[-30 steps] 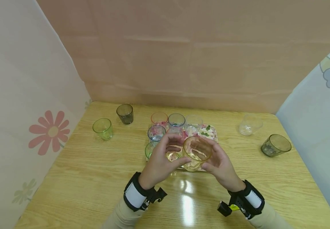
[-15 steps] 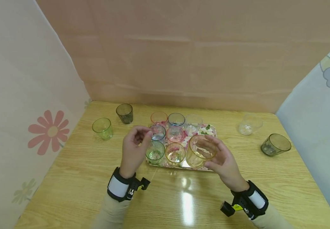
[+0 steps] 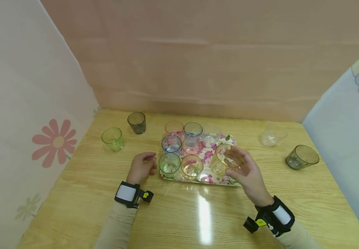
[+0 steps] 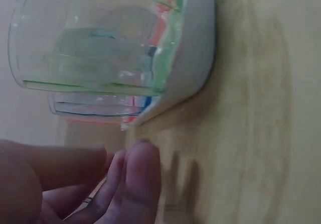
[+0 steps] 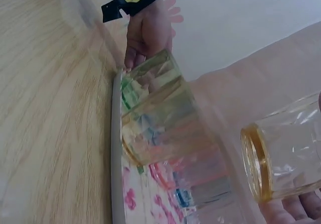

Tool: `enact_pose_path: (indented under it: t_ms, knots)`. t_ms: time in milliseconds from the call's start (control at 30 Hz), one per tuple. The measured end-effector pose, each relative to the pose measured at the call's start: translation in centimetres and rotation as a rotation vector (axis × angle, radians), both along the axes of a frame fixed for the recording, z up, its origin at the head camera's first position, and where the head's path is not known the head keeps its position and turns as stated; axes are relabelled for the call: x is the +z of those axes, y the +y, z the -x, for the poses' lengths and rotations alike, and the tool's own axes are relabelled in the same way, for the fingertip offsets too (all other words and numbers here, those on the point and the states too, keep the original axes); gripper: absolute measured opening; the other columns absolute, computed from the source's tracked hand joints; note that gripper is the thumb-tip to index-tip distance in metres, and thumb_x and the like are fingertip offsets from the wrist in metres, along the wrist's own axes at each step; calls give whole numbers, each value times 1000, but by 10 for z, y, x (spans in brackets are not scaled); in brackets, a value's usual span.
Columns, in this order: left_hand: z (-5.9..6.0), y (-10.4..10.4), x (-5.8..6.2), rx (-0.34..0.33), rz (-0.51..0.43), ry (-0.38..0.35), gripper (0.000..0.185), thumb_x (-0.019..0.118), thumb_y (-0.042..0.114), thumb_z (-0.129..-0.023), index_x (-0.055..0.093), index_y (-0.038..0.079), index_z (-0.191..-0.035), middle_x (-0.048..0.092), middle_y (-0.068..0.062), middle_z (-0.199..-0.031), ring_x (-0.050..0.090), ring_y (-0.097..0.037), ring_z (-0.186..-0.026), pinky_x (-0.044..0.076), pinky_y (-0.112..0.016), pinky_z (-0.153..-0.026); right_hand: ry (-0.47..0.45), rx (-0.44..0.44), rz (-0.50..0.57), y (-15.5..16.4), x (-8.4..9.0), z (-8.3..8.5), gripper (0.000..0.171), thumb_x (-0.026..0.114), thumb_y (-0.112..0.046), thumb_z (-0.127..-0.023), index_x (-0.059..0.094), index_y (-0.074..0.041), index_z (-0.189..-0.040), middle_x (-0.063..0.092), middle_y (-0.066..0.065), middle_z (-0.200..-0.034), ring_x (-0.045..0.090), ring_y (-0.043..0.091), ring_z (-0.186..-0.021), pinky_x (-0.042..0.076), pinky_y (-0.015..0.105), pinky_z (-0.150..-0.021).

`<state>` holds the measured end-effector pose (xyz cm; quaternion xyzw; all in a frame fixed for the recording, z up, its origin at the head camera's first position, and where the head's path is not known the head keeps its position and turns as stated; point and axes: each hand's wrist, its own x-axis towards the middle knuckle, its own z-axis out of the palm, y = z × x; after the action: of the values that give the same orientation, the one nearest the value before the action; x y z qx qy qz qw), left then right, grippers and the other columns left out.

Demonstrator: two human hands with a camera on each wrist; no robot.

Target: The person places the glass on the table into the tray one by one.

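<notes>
My right hand (image 3: 251, 174) holds a clear yellow drinking glass (image 3: 218, 166) by its side, above the right part of a flowered tray (image 3: 208, 155). In the right wrist view this glass (image 5: 291, 151) hangs apart from the tray, its thick amber base showing. Just off the tray's left edge, my left hand (image 3: 141, 168) has loosely bent fingers and nothing in them. Nearest to it on the tray stands a green glass (image 3: 169, 165), with a second yellow glass (image 3: 192, 166) beside that. The left wrist view shows the fingertips (image 4: 143, 166) apart from the glasses.
Behind on the tray stand blue (image 3: 171, 143), pink (image 3: 192, 145), red (image 3: 174, 128), dark blue (image 3: 193, 129) and clear (image 3: 211, 134) glasses. Off the tray are a lime-green glass (image 3: 113, 140), grey glasses (image 3: 137, 123) (image 3: 302, 157) and a clear glass (image 3: 273, 135).
My left hand has let go of the yellow glass and moved left, then down beside the tray. My right hand has carried the glass to the right.
</notes>
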<state>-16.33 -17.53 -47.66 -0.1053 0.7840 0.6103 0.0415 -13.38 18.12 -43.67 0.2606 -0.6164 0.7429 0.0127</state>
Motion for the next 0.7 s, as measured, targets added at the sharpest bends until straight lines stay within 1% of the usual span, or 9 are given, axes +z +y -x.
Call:
enact_pose_path:
  t_ms: [67, 100, 167, 233, 300, 367, 500, 600, 700]
  knots:
    - [0, 0, -4, -36, 13, -38, 28, 58, -2, -101, 64, -10, -128, 68, -23, -106, 70, -21, -81, 59, -29, -62, -19, -34, -15, 1, -3, 2, 66, 60, 19, -91, 33, 10, -150, 50, 11, -144, 50, 19, -133, 44, 33, -109]
    - [0, 1, -5, -52, 36, -41, 28, 59, -1, -101, 65, -9, -127, 69, -21, -104, 70, -19, -80, 58, -28, -61, -30, -53, -28, 1, -5, 3, 66, 61, 19, -91, 33, 9, -150, 50, 11, -143, 50, 18, -132, 44, 33, -109]
    - [0, 1, -8, -71, 87, -30, 26, 61, 0, -100, 68, -6, -124, 71, -17, -101, 68, -17, -78, 55, -26, -59, -56, -94, -67, 1, -8, 6, 66, 61, 19, -91, 32, 8, -149, 49, 9, -142, 50, 17, -131, 46, 30, -107]
    - [1, 2, -11, -79, 147, -8, 24, 64, 1, -99, 71, -4, -121, 72, -14, -100, 67, -17, -80, 52, -25, -62, -86, -135, -116, 0, -12, 10, 66, 64, 16, -91, 31, 7, -148, 49, 7, -139, 50, 17, -129, 48, 27, -104]
    - [1, 3, -13, -76, 196, 11, 23, 67, 3, -97, 73, -3, -118, 73, -13, -100, 67, -17, -84, 51, -25, -66, -119, -167, -157, -2, -17, 13, 66, 65, 14, -91, 30, 7, -147, 49, 7, -138, 49, 18, -128, 49, 24, -101]
    - [1, 4, -14, -77, 214, 22, 22, 68, 3, -96, 74, -3, -116, 74, -14, -101, 67, -20, -89, 53, -28, -72, -143, -207, -210, -3, -20, 17, 65, 67, 11, -92, 30, 7, -145, 48, 6, -137, 47, 20, -129, 48, 21, -99]
    - [2, 6, -14, -83, 233, 25, 22, 71, 5, -95, 75, -3, -115, 74, -15, -104, 68, -27, -99, 55, -37, -84, -180, -266, -285, -8, -25, 25, 67, 69, 8, -91, 27, 4, -144, 42, 16, -139, 42, 28, -131, 45, 19, -100]
    - [2, 7, -14, -79, 242, 12, 23, 72, 4, -94, 75, -3, -115, 74, -15, -105, 68, -29, -101, 55, -43, -90, -210, -289, -325, -13, -28, 30, 70, 71, 6, -91, 25, 3, -143, 38, 22, -141, 39, 30, -131, 42, 24, -101]
    - [2, 8, -15, -74, 250, 3, 23, 72, 3, -93, 74, -3, -115, 74, -14, -104, 69, -28, -100, 54, -45, -91, -232, -303, -347, -18, -32, 37, 71, 73, 3, -91, 24, 4, -142, 38, 22, -141, 39, 28, -131, 39, 32, -101]
